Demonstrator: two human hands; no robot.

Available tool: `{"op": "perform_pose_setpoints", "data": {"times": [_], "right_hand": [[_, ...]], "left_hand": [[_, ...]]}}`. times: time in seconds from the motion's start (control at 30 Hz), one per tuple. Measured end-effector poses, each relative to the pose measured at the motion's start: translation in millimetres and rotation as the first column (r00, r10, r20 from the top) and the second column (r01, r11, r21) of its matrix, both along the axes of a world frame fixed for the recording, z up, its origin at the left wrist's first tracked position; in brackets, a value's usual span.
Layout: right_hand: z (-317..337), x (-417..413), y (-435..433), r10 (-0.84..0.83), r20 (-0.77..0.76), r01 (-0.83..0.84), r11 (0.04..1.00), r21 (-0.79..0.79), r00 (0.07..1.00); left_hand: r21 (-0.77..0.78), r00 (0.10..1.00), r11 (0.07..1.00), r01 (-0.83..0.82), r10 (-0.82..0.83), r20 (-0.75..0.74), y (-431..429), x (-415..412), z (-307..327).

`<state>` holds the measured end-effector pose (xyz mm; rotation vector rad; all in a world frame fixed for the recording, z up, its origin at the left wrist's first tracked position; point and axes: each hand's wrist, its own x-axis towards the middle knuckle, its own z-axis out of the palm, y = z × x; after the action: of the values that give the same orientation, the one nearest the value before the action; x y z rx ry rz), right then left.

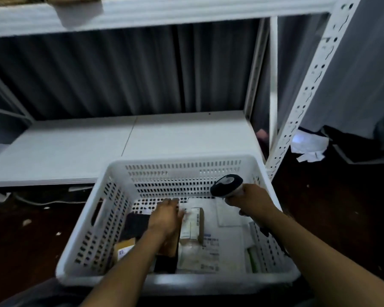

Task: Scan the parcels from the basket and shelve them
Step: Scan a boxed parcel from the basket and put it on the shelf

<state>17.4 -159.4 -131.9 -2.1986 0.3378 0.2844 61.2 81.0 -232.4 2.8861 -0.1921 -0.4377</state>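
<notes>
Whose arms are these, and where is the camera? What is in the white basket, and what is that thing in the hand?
These are a person's own arms. The camera sits on their head, looking down. The white basket holds parcels, one of them a small box. The left hand reaches in beside that box. The right hand grips a scanner, a tool that reads parcel labels. Behind the basket is a white shelf.

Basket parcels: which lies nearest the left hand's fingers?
The small pale box in the middle, by the fingertips of the left hand; the rest lie farther.
</notes>
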Motion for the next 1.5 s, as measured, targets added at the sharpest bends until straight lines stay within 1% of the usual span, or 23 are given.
{"op": "perform_pose_setpoints", "data": {"times": [0.07, 0.17, 0.23, 0.33, 0.43, 0.53, 0.6, 0.7, 0.77, 0.83, 0.93, 1.03, 1.1, 1.17, 1.27, 1.3, 1.37, 1.43, 1.47, 1.5], "right_hand": [[-21, 11, -6, 0.010, -0.021, -0.011, 0.999, -0.036, 1.000], [-47, 24, -11, -0.011, -0.050, 0.006, 0.996, -0.092, 0.999], [-63, 32, -13, -0.027, -0.085, 0.016, 0.992, -0.125, 0.996], [-85, 42, -16, -0.065, -0.121, 0.054, 0.994, -0.095, 0.991], [-102, 50, -18, -0.068, -0.163, 0.055, 0.995, -0.081, 0.984], [-107, 54, -20, -0.079, -0.180, 0.071, 0.996, -0.050, 0.981], [-106, 56, -22, -0.102, -0.164, 0.100, 0.995, -0.018, 0.981], [-100, 55, -25, -0.111, -0.130, 0.113, 0.993, 0.010, 0.985], [-92, 54, -25, -0.127, -0.107, 0.131, 0.991, 0.027, 0.986], [-83, 52, -24, -0.141, -0.079, 0.145, 0.988, 0.055, 0.987], [-56, 44, -21, -0.148, -0.055, 0.154, 0.978, 0.141, 0.987], [-20, 35, -16, -0.123, -0.002, 0.120, 0.967, 0.226, 0.992], [5, 26, -10, -0.124, 0.054, 0.102, 0.947, 0.304, 0.991], [30, 15, 0, -0.112, 0.104, 0.064, 0.921, 0.384, 0.988], [61, -3, 14, -0.093, 0.170, 0.004, 0.887, 0.461, 0.981], [72, -7, 19, -0.113, 0.196, 0.002, 0.871, 0.492, 0.974], [91, -13, 27, -0.174, 0.242, 0.008, 0.828, 0.561, 0.955], [106, -18, 34, -0.229, 0.258, 0.010, 0.765, 0.644, 0.938], [113, -21, 38, -0.251, 0.253, 0.011, 0.729, 0.684, 0.934], [118, -22, 42, -0.263, 0.243, 0.007, 0.691, 0.723, 0.934]], "left_hand": [[0.003, 0.997, 1.000, -0.013, 0.013, -0.072, -14, 5, -40], [-0.065, 0.973, 0.986, -0.153, 0.138, -0.184, -32, 7, -87], [-0.060, 0.943, 0.972, -0.229, 0.206, -0.262, -41, 11, -114], [0.018, 0.899, 0.957, -0.289, 0.278, -0.337, -50, 20, -140], [0.102, 0.871, 0.949, -0.298, 0.314, -0.378, -58, 29, -158], [0.126, 0.893, 0.945, -0.302, 0.327, -0.309, -66, 30, -165], [0.092, 0.881, 0.938, -0.336, 0.347, -0.322, -72, 27, -167], [0.001, 0.859, 0.917, -0.399, 0.374, -0.349, -75, 25, -167], [-0.064, 0.842, 0.896, -0.440, 0.387, -0.375, -75, 25, -153], [-0.142, 0.833, 0.857, -0.495, 0.422, -0.356, -75, 24, -130], [-0.294, 0.829, 0.783, -0.547, 0.458, -0.322, -72, 13, -74], [-0.501, 0.850, 0.687, -0.526, 0.443, -0.285, -64, 3, -21], [-0.674, 0.871, 0.575, -0.463, 0.436, -0.226, -57, -5, 21], [-0.793, 0.887, 0.458, -0.403, 0.410, -0.214, -52, -12, 58], [-0.884, 0.910, 0.282, -0.373, 0.299, -0.288, -46, -25, 108], [-0.902, 0.915, 0.224, -0.369, 0.258, -0.310, -45, -29, 122], [-0.910, 0.912, 0.144, -0.388, 0.205, -0.356, -40, -35, 143], [-0.922, 0.916, 0.070, -0.380, 0.171, -0.364, -33, -44, 162], [-0.925, 0.917, 0.000, -0.380, 0.133, -0.376, -30, -48, 169], [-0.910, 0.908, -0.089, -0.404, 0.083, -0.411, -27, -53, 178]]}}
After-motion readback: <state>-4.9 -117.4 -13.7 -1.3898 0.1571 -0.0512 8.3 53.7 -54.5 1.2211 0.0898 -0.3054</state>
